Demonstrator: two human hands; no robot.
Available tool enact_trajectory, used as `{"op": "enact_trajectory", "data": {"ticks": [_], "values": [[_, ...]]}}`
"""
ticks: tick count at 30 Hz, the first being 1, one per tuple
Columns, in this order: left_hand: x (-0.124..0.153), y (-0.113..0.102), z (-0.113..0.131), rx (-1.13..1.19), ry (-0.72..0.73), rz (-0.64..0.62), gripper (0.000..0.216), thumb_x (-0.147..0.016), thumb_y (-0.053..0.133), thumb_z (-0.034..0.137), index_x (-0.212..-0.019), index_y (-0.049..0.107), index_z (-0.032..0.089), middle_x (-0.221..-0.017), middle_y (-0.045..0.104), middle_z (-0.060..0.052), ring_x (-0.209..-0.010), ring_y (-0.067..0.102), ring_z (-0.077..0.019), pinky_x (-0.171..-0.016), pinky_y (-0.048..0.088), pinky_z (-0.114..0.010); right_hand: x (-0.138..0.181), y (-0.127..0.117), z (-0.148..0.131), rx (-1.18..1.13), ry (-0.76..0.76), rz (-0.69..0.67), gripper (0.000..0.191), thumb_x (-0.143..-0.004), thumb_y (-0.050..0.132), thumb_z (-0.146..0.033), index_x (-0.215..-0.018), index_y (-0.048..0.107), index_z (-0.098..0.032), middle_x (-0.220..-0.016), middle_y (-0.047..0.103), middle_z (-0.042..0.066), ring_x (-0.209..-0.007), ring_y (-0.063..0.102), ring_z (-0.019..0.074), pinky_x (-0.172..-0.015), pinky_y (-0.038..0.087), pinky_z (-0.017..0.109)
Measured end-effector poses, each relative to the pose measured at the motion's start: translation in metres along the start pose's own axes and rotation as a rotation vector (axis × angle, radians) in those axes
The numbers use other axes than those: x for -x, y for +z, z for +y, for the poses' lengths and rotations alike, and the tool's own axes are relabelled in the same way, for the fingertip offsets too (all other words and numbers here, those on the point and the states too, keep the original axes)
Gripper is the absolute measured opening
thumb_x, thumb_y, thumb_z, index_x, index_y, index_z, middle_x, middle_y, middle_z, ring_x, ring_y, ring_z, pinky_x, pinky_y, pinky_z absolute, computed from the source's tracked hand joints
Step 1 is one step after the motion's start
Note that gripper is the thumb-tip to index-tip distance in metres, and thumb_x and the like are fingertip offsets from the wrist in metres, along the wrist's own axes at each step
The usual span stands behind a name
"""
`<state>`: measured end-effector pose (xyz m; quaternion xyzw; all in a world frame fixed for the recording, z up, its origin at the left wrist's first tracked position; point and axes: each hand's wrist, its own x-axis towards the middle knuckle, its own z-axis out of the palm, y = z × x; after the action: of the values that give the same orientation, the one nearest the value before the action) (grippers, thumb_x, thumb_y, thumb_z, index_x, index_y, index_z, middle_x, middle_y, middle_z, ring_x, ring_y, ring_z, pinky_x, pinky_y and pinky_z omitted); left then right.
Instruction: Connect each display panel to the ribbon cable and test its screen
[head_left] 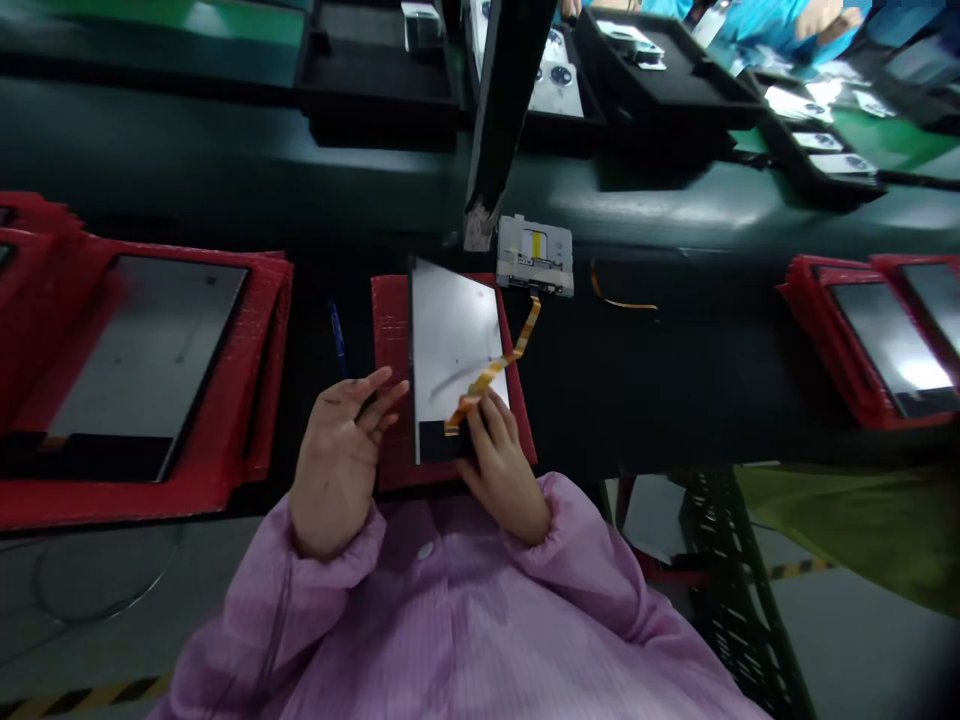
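An LCD screen panel (454,330) with a dark lower strip lies over a red bubble-wrap pad (391,340) in front of me. My left hand (341,455) is at the panel's left edge, its fingers stretched out and apart with nothing between them. At the panel's lower right, my right hand (499,455) has its fingers closed on the lower end of an orange ribbon cable (504,362). That cable runs up to a small grey metal test board (535,252) beyond the panel. The right fingertips are partly hidden.
A blue pen (337,335) lies left of the pad. Red-wrapped stacks with screens stand left (150,350) and right (889,340). A loose orange strip (622,303) lies right of the board. A dark post (506,110) rises ahead; black trays (379,70) and a co-worker's hand (825,20) are beyond.
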<state>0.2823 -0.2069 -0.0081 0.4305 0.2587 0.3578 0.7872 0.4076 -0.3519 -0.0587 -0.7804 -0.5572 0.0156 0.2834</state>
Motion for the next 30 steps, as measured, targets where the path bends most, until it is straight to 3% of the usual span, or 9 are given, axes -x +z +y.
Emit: {"op": "enact_trajectory", "data": {"ticks": [2,4,7,11,16,19,21,26,30], "values": [[-0.002,0.002,-0.002,-0.093,0.096,-0.213,0.037,-0.088,0.06,0.042,-0.123,0.057,0.034,-0.144,0.054,-0.001,-0.127,0.057,-0.0241,-0.1,0.051,-0.035,0.001,0.002,0.0,-0.059,0.087,0.184,0.068,-0.087,0.035,-0.005,-0.154,0.03,-0.02,-0.145,0.049,0.015,-0.142,0.038,0.0279,-0.112,0.041,0.055],[-0.009,-0.003,-0.012,-0.432,0.185,-0.331,0.047,-0.091,0.056,0.041,-0.137,0.047,0.033,-0.155,0.04,-0.004,-0.141,0.042,-0.0274,-0.115,0.039,-0.046,0.001,0.0,-0.003,-0.16,0.226,0.342,0.06,-0.089,0.032,-0.007,-0.146,0.045,-0.021,-0.136,0.058,0.013,-0.135,0.048,0.0268,-0.111,0.042,0.054],[-0.022,-0.018,-0.036,-1.096,0.303,-0.317,0.054,-0.093,0.053,0.037,-0.143,0.043,0.017,-0.156,0.036,-0.016,-0.149,0.023,-0.0328,-0.121,0.022,-0.058,-0.001,-0.006,-0.012,-0.309,0.556,0.48,0.038,-0.097,0.038,-0.027,-0.117,0.068,-0.015,-0.108,0.071,0.015,-0.114,0.064,0.0309,-0.096,0.052,0.049],[-0.028,-0.03,-0.06,-1.448,0.436,-0.308,0.056,-0.096,0.045,0.037,-0.143,0.041,0.007,-0.154,0.035,-0.024,-0.148,0.026,-0.0364,-0.117,0.028,-0.061,-0.006,-0.007,-0.032,-0.414,0.837,0.588,0.046,-0.097,0.043,-0.047,-0.09,0.072,-0.013,-0.081,0.073,0.014,-0.094,0.07,0.0314,-0.077,0.057,0.042],[-0.031,-0.036,-0.054,-1.413,0.477,-0.365,0.052,-0.096,0.048,0.041,-0.138,0.047,0.01,-0.152,0.04,-0.022,-0.146,0.031,-0.0351,-0.116,0.033,-0.06,-0.014,0.01,-0.055,-0.527,0.817,0.592,0.045,-0.095,0.044,-0.049,-0.089,0.073,-0.016,-0.09,0.074,0.014,-0.094,0.07,0.0291,-0.081,0.057,0.041],[-0.042,-0.035,-0.037,-1.245,0.445,-0.355,0.039,-0.094,0.051,0.044,-0.122,0.06,0.017,-0.141,0.053,-0.017,-0.136,0.046,-0.0342,-0.113,0.039,-0.058,-0.015,0.021,-0.06,-0.556,0.714,0.563,0.04,-0.097,0.042,-0.041,-0.109,0.07,-0.015,-0.108,0.073,0.014,-0.103,0.069,0.0264,-0.09,0.055,0.04],[-0.053,-0.025,-0.023,-1.128,0.447,-0.319,0.039,-0.096,0.048,0.044,-0.126,0.057,0.021,-0.141,0.053,-0.013,-0.133,0.051,-0.0307,-0.111,0.042,-0.054,-0.013,0.027,-0.059,-0.565,0.613,0.547,0.039,-0.099,0.042,-0.033,-0.128,0.062,-0.019,-0.123,0.068,0.011,-0.116,0.063,0.0241,-0.1,0.051,0.04],[-0.081,0.023,0.0,-0.761,0.578,-0.46,0.061,-0.099,0.041,0.05,-0.154,0.022,0.032,-0.166,0.012,-0.003,-0.153,0.011,-0.0267,-0.124,0.018,-0.051,-0.009,0.032,-0.052,-0.567,0.347,0.451,0.06,-0.093,0.039,-0.011,-0.148,0.038,-0.035,-0.145,0.053,0.002,-0.134,0.049,0.0209,-0.114,0.039,0.046],[-0.096,0.045,-0.003,-0.713,0.653,-0.53,0.059,-0.099,0.041,0.049,-0.154,0.022,0.037,-0.166,0.005,0.004,-0.153,0.001,-0.0253,-0.127,0.003,-0.046,0.002,0.016,-0.048,-0.452,0.232,0.279,0.077,-0.081,0.049,-0.011,-0.152,0.027,-0.031,-0.148,0.047,0.007,-0.137,0.045,0.0265,-0.113,0.042,0.049]]}}
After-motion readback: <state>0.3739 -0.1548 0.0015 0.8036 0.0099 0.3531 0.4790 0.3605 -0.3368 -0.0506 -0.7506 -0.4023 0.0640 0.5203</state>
